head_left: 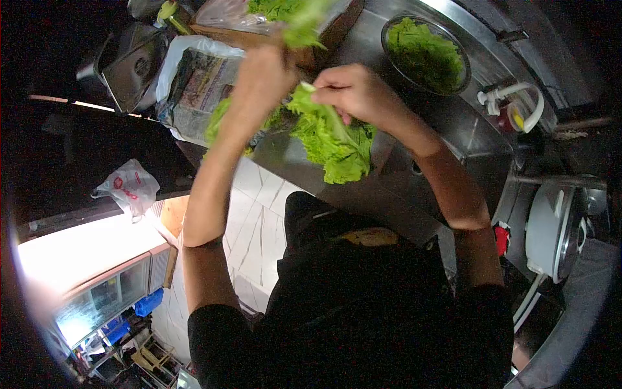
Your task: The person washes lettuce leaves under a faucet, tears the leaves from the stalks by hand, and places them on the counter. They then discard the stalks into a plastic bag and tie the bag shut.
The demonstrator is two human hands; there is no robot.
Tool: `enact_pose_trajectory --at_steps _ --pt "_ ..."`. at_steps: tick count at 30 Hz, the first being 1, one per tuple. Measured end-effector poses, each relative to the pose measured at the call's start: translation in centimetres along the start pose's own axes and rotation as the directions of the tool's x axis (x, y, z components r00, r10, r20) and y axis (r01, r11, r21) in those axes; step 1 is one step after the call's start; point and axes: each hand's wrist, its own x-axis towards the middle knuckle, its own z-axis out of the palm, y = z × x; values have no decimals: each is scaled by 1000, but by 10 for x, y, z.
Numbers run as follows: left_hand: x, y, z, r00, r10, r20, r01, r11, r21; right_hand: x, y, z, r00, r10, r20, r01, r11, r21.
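Observation:
My right hand [353, 97] pinches the stem end of several green lettuce leaves [334, 139], which hang over the front of the steel counter. Beside it, my left hand [264, 74] is blurred by motion and closed, its fingertips mostly hidden. A smeared lettuce leaf [308, 26] rises just past that hand and appears to be held in it. Under my left forearm, more lettuce [219, 122] lies at the edge of a bin lined with a white bag [173, 61] and holding printed paper or packaging.
At the back stands a cardboard box [340, 29] with plastic and lettuce. A round bowl [385, 40] of lettuce sits on the steel counter [363, 48]. Farther right are a white tap-like fitting [534, 107] and a large white pot [544, 223]. A steel container [129, 68] stands left.

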Motion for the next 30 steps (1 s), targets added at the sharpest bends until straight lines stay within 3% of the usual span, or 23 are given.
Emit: enact_pose_trajectory --at_steps 1,3,5,6,7,8,9,11,12,13,14,15,16,17,18,19,20,21,23,24,25,28,30 --pt "2 -31 0 997 31 -69 -27 998 61 -11 1 -4 997 75 -31 -73 996 51" --pt "5 -43 -26 958 -287 4 275 912 -304 -16 8 -8 988 140 -56 -134 986 101" --pt "7 -67 -30 916 -373 148 371 647 -666 -26 28 5 884 435 -171 -404 895 192" --pt "7 -51 -42 870 -425 249 456 504 -733 -29 47 17 886 432 -168 -401 896 192" --pt "7 -54 -42 871 -429 240 453 509 -732 -28 73 31 855 477 -204 -477 877 50" --pt "6 -59 -41 869 -373 325 450 322 -833 -26 92 43 823 511 -247 -544 834 -88" --pt "6 -65 -40 870 -298 392 441 118 -890 -29 103 52 831 499 -243 -531 843 -86" --pt "5 -69 -41 896 -154 417 414 -50 -909 -37 116 63 875 450 -179 -469 696 -543" --pt "3 -75 -40 902 -109 418 399 -161 -903 -36 109 64 880 442 -173 -460 702 -543" --pt "1 -80 -38 908 -64 414 383 -272 -883 -37 103 64 892 381 -244 -452 740 -498" --pt "-1 -85 -36 909 -69 411 380 -268 -885 -38 96 63 892 322 -318 -441 776 -451" --pt "-1 -85 -35 911 -39 411 372 -352 -859 -35 81 57 893 320 -317 -438 778 -451" --pt "-1 -84 -33 913 -7 408 365 -436 -823 -29 58 51 927 192 -322 -311 875 -372" --pt "0 -82 -32 914 -6 407 363 -436 -823 -22 40 49 939 62 -338 -167 942 -291" --pt "1 -79 -30 917 37 396 356 -519 -777 -14 28 53 938 62 -340 -168 941 -294" --pt "3 -74 -28 921 80 381 350 -597 -722 -6 17 59 959 70 -275 -72 997 1" --pt "4 -69 -28 921 84 380 352 -597 -721 -1 9 64 976 56 -210 10 953 302" --pt "4 -60 -32 907 39 420 383 -492 -782 2 4 68 975 56 -214 11 954 300" --pt "2 -45 -39 878 -69 473 441 -266 -857 4 -3 72 982 51 -182 44 875 482" --pt "-3 -52 -26 907 -55 417 383 -301 -873 3 -8 62 968 18 -251 31 981 191" --pt "-9 -45 -25 916 -79 392 386 -80 -919 3 -11 54 967 14 -253 35 981 189" --pt "-18 -50 -22 891 -23 454 450 -88 -889 -5 -18 40 980 133 -149 -105 978 182" --pt "-18 -51 -26 925 -12 379 370 -198 -908 -6 -10 45 969 156 -194 -96 953 287"
